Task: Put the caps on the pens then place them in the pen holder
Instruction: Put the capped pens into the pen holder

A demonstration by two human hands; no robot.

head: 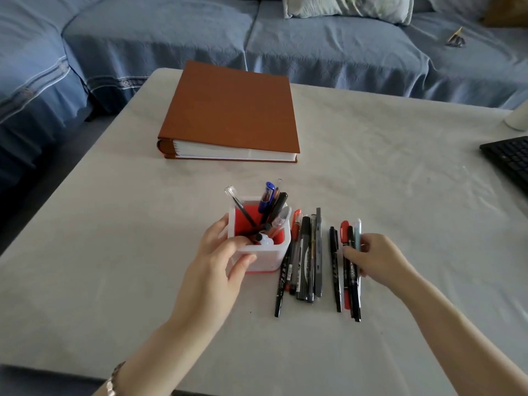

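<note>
Pen holder (271, 257) in left hand (217, 252)

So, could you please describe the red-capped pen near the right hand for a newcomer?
On the white table, two bunches of pens lie right of the pen holder. In the farther bunch, by the right hand, it is the only red-capped pen, between black ones.

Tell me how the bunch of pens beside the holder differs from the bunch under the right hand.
The left bunch lies against the pen holder, which the left hand grips; the right bunch lies apart from it. The left bunch holds more pens; the right bunch about four. The right hand pinches the right bunch; no hand touches the left bunch. Both lie flat on the table, roughly parallel.
</note>
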